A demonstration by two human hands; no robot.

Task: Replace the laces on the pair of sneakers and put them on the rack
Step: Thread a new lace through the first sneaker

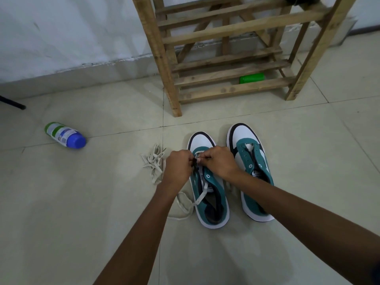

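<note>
On the tiled floor (82,202) in front of me stand two teal-and-white sneakers, side by side, toes pointing at the wooden rack (226,58). I have both hands over the front eyelets of the left sneaker (207,182). My left hand (178,165) is curled tight, its fingertips pinching something dark at the eyelets; I cannot tell for sure whether that is the lace tip. My right hand (220,161) is curled too, its fingertips pinching a pale lace (198,199) at the same spot. That lace runs back down the tongue, over the sneaker's left side and onto the floor, where it loops loosely. The right sneaker (253,171) has bare eyelets and no hand on it. Just left of my left hand lies a tangled heap of pale laces (153,161), touching the floor only. Well off to the left a bottle (64,135) with a blue cap lies on its side. A green cup (251,78) lies under the rack's lowest slats.
</note>
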